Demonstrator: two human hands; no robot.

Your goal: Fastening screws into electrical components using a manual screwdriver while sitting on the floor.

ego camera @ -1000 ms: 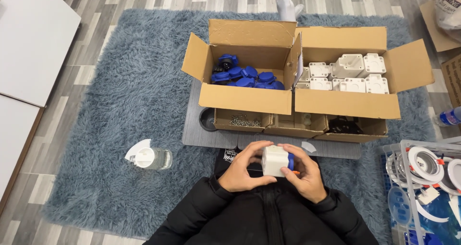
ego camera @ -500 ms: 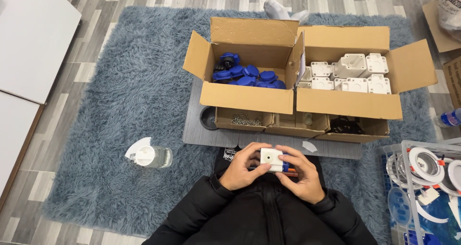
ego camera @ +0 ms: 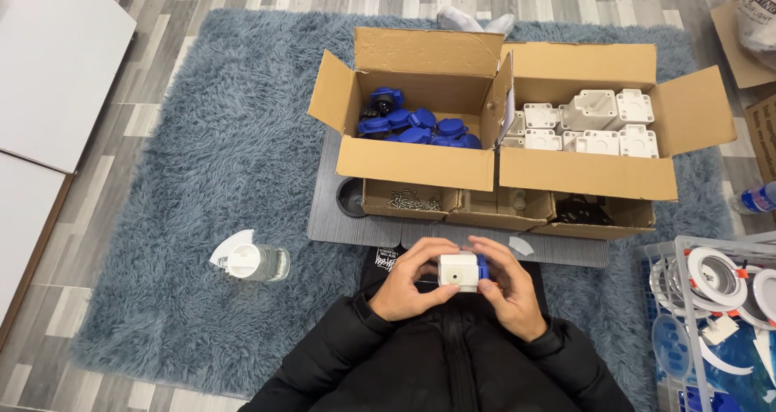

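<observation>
Both hands hold a small white box-shaped part (ego camera: 457,271) with a blue piece (ego camera: 482,267) on its right side, just above my lap. My left hand (ego camera: 411,279) wraps its left side and my right hand (ego camera: 509,287) grips the right side over the blue piece. Ahead on a grey mat (ego camera: 339,222) stand two open cardboard boxes: the left one (ego camera: 416,164) holds several blue caps (ego camera: 416,124), the right one (ego camera: 586,174) holds several white housings (ego camera: 594,125).
Low cardboard trays (ego camera: 412,202) with screws and small parts sit in front of the boxes. A clear bottle with a white cap (ego camera: 252,261) lies on the blue shag rug (ego camera: 202,178). A wire basket of round white fittings (ego camera: 711,299) is at right. White furniture (ego camera: 48,65) stands at left.
The white part has been turned in my hands and drawn slightly lower toward my lap; my fingers have shifted around it. The boxes have not moved.
</observation>
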